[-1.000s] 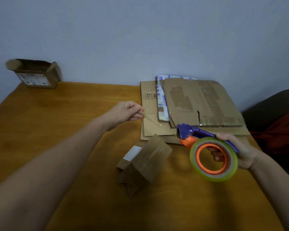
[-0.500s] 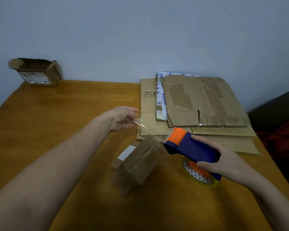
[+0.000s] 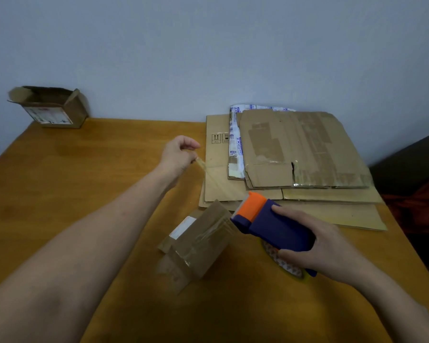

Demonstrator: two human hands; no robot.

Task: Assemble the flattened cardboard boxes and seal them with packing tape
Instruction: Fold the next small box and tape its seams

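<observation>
Both grips are busy. The right grip (image 3: 325, 246) is curled round the blue body of the tape dispenser (image 3: 278, 226). The left grip (image 3: 177, 153) pinches the loose end of the clear tape strip (image 3: 208, 172) between thumb and fingertips, held up off the surface.

Everything sits on an orange-brown wooden worktop (image 3: 84, 181) pushed up against a plain pale blue-grey wall (image 3: 208, 45), and the light is pretty dim. Back in the far left corner there's an open little box (image 3: 50, 107) with a label on its front, flaps up, right by the wall. On the far right side lies a stack of flattened cardboard boxes (image 3: 305, 149), old brown tape all over the top one, with a white-and-blue printed piece poking out underneath. Off the right edge is something dark like a seat (image 3: 406, 157) with a red thing (image 3: 419, 201) on it; I can't tell what.

The small box (image 3: 201, 243) being taped is near the middle, between the two arms, standing tilted with shiny tape across its upper face. The dispenser's long axis runs diagonally, handle toward the lower right and orange nose pointing up-left, just beside the box's top edge. The tape roll (image 3: 282, 264) hangs below the hand. The strip runs on that same line, from the nose up-left to the left fingers.
</observation>
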